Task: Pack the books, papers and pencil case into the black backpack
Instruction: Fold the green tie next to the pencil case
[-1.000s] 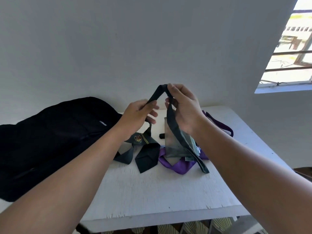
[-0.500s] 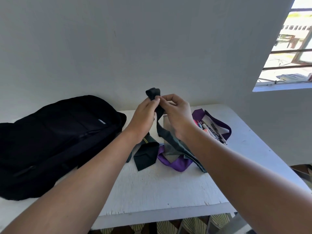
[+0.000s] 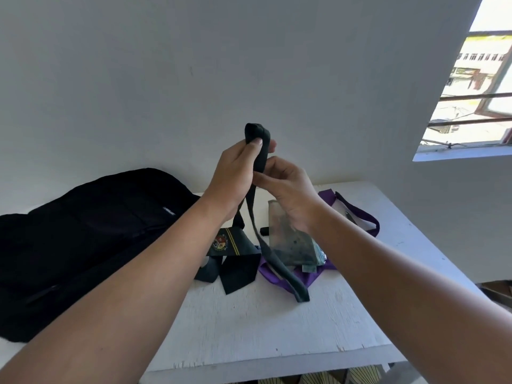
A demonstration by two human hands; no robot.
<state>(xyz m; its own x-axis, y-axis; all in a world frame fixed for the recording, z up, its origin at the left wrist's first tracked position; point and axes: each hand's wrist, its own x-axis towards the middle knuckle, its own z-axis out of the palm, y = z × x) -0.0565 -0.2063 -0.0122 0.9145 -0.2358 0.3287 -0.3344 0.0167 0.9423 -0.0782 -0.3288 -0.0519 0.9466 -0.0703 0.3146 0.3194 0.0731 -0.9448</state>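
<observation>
Closest to the camera is the front edge of the flat white painted wooden table (image 3: 249,336), rough and chipped along the rim. Two bare arms reach out over it from the bottom corners.

A little farther on, the wide ends of a dark green cloth school tie (image 3: 238,261) lie on the table. It has a round badge and thin yellow stripes. Just beside it on the right is a shiny purple cloth bag (image 3: 304,278) lying flat with its mouth open. A see-through plastic pouch (image 3: 291,242), grey and smudged, rests on top of the purple bag. It may be the pencil case, but I cannot tell for sure. A small black thing (image 3: 264,231) lies on the table just beside the pouch, too small to make out.

Above these, both hands are up in the air, holding the thin part of the tie. The left hand (image 3: 235,173) pinches the folded top of the tie between thumb and fingers. The right hand (image 3: 288,189) is just below it, fingers curled, pinching the same strip. The rest of the tie hangs down to the table.

On the left side lies the big soft black backpack (image 3: 83,231), flat on the table and touching the white wall (image 3: 194,65) behind. A window with bars (image 3: 471,106) is at the far right.
</observation>
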